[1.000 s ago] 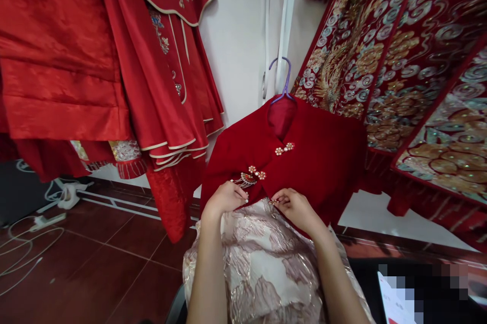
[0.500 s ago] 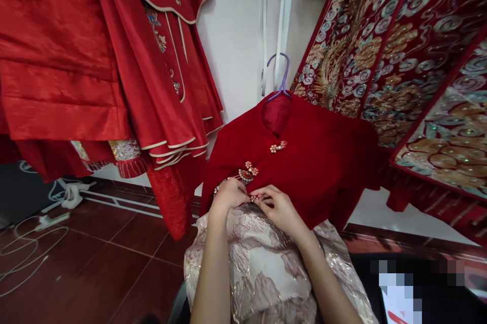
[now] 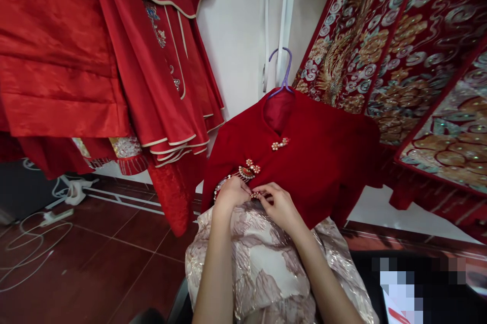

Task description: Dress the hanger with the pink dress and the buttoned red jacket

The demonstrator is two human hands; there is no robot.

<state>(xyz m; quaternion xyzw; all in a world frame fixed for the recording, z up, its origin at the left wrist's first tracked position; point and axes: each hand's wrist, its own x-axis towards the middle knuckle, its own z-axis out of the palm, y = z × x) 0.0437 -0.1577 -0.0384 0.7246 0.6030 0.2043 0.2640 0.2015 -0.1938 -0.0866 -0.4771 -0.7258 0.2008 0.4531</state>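
Observation:
A dark red velvet jacket (image 3: 319, 162) hangs on a purple hanger (image 3: 283, 73) over a pale pink and gold brocade skirt (image 3: 266, 268). Pearl clasps (image 3: 280, 144) run down its slanted front, one with a fan-shaped tassel brooch (image 3: 247, 171). My left hand (image 3: 230, 194) and my right hand (image 3: 277, 205) meet at the jacket's lower front edge. Both pinch a small pearl clasp (image 3: 255, 195) between their fingertips.
Bright red satin garments (image 3: 114, 60) hang at the left. Embroidered red and gold garments (image 3: 403, 50) hang at the right. White cables (image 3: 41, 227) and a power strip lie on the dark red tiled floor (image 3: 95, 268). A white wall (image 3: 243, 30) stands behind.
My hands came together from either side of the jacket's hem to meet on the lower clasp. The jacket shifted slightly up and left.

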